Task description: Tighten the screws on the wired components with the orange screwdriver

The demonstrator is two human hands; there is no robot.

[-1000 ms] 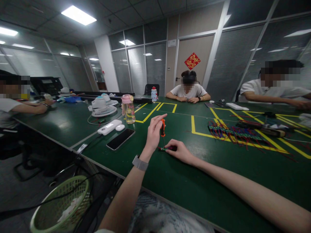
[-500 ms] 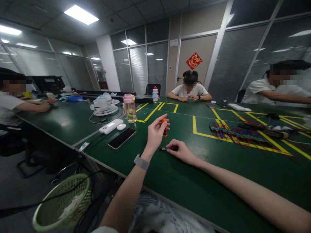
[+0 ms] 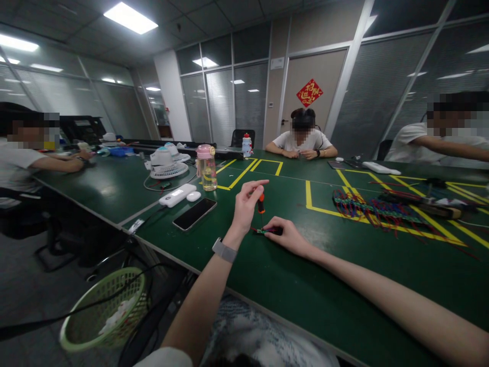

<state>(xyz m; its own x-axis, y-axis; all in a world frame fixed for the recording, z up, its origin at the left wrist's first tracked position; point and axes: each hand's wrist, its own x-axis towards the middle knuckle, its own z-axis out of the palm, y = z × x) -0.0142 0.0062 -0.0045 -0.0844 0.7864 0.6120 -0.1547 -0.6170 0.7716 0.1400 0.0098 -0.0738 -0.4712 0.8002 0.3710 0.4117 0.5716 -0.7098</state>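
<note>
My left hand [image 3: 244, 204], with a grey-banded watch on its wrist, is closed at the top of a screwdriver [image 3: 261, 205] with an orange and black handle. Its index finger stretches out above the handle, and the thumb lies against it. The thin shaft points down, nearly upright, its tip at a small green circuit board [image 3: 260, 232] with red wires. Low on the table, my right hand [image 3: 286, 235] pinches the board's right end and partly hides it.
A phone [image 3: 194, 214], a white power bank [image 3: 178, 195], a pink-lidded bottle [image 3: 207, 171] and white fans [image 3: 168, 168] stand left on the green table. Bundled wired boards [image 3: 382, 210] lie right, by yellow tape. A green basket [image 3: 69, 326] sits below. Three people sit around the table.
The left index finger has straightened over the screwdriver's top, and more of the handle shows below the thumb. The right hand keeps its pinch on the board. The view has shifted slightly.
</note>
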